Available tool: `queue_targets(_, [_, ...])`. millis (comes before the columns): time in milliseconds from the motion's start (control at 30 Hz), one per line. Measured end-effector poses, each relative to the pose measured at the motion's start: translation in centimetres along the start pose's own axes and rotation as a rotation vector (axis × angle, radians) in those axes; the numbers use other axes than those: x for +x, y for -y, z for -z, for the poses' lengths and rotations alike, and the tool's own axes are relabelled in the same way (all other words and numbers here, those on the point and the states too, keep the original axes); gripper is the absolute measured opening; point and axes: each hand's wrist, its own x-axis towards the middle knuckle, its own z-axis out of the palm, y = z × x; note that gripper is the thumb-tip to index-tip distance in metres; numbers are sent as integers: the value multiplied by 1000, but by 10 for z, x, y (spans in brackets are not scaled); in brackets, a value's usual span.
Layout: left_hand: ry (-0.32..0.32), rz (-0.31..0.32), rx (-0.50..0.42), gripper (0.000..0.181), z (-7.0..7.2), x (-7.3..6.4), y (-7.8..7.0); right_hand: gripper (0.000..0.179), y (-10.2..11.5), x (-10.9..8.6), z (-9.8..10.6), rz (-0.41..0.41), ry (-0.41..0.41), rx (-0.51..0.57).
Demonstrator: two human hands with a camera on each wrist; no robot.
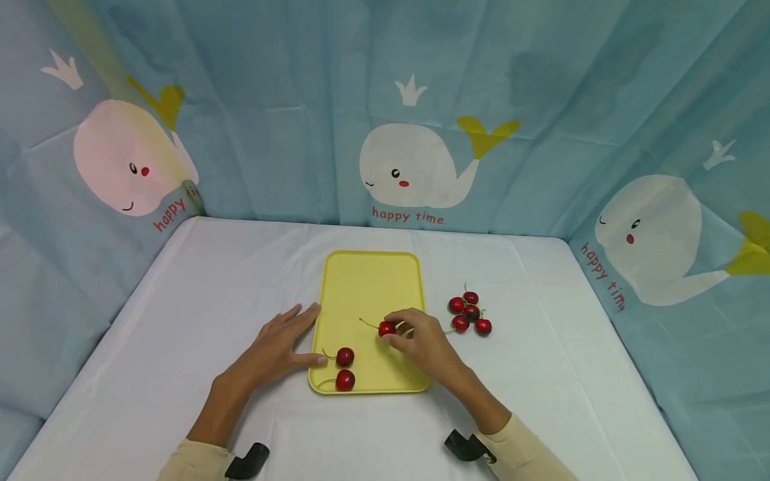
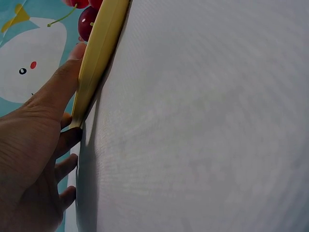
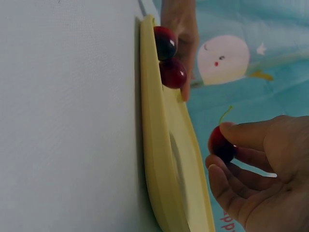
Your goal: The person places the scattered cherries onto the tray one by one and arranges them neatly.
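My right hand (image 1: 421, 341) pinches a red cherry (image 1: 387, 328) between thumb and fingers, over the yellow tray (image 1: 375, 280). In the right wrist view the held cherry (image 3: 221, 144) hangs above the tray's surface, its green stem pointing up and away from the fingertips. My left hand (image 1: 271, 354) rests at the tray's left edge, fingers spread on the cloth and the thumb reaching over the rim. Beside that thumb lie two dark red cherries, an upper one (image 1: 345, 357) and a lower one (image 1: 345, 381), stems toward the left.
Several cherries (image 1: 472, 312) lie in a cluster on the white tablecloth (image 1: 529, 387), right of the tray. Blue curtains (image 1: 271, 120) printed with white whales surround the table at the back and both sides.
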Motion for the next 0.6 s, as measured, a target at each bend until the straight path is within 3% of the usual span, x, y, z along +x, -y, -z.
queue_targets(600, [-7,-21,14,107,-4,2,2,28,14,10,-24,33,48,19])
